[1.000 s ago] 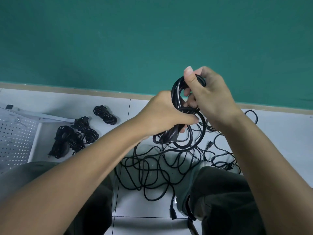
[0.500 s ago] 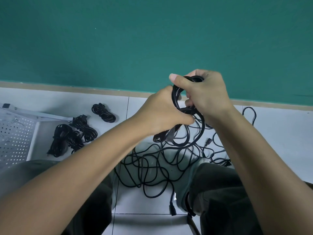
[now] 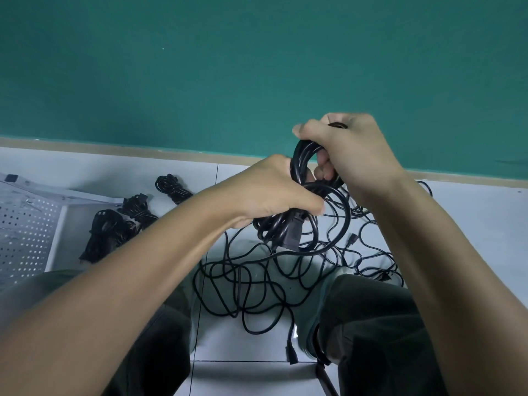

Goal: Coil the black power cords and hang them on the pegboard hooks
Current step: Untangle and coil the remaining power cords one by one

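Both the left hand (image 3: 274, 192) and right hand (image 3: 353, 155) are curling fingers around the limp, springy black rubber power cord coil (image 3: 303, 178), likely gripping best across gathered loops.

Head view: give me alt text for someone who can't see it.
Both hands, left hand and right hand, grip a partly wound black cord coil above loose tangled cords on white floor tiles; finished bundles lie beside a white pegboard.
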The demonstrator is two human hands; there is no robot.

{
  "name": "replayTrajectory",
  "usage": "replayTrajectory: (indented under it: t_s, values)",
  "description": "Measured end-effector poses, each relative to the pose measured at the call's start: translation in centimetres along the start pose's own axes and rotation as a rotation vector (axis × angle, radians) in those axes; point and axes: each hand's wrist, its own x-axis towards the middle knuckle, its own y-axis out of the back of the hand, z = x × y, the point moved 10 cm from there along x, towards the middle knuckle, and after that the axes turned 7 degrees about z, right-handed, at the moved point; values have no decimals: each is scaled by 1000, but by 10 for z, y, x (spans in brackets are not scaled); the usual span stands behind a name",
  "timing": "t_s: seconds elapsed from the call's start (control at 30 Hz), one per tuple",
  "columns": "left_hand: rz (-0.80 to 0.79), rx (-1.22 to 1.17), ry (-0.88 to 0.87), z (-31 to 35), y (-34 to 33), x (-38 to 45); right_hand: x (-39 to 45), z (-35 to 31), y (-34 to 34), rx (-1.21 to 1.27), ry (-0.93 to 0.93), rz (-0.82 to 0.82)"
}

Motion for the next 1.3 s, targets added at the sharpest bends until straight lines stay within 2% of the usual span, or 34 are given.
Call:
replayTrajectory:
  t_s: [0.17, 0.23, 0.4, 0.6, 0.73, 0.93, 1.13, 1.3]
  values:
    - [88, -89, -17, 3, -7, 1, 3, -6, 8, 8, 63, 79]
    - [88, -116, -22, 3, -8, 2, 1, -10, 6, 46, 66, 24]
    - [-80, -231, -45, 10, -25, -2, -1, -15, 1, 86, 67, -135]
    - [-68, -246, -32, 5, -23, -4, -4, -12, -6, 132, 51, -182]
    - [-181, -336, 43, 0, -30, -8, 2, -5, -8, 93, 33, -192]
    - [-119, -276, 21, 4, -19, -3, -3, 12, -14, 419, -256, -261]
    - [-119, -234, 33, 2, 0, -3, -9, 1, -13, 496, -227, -455]
    - [-149, -335, 83, -4, -10, -5, -10, 5, -19, 409, -179, -462]
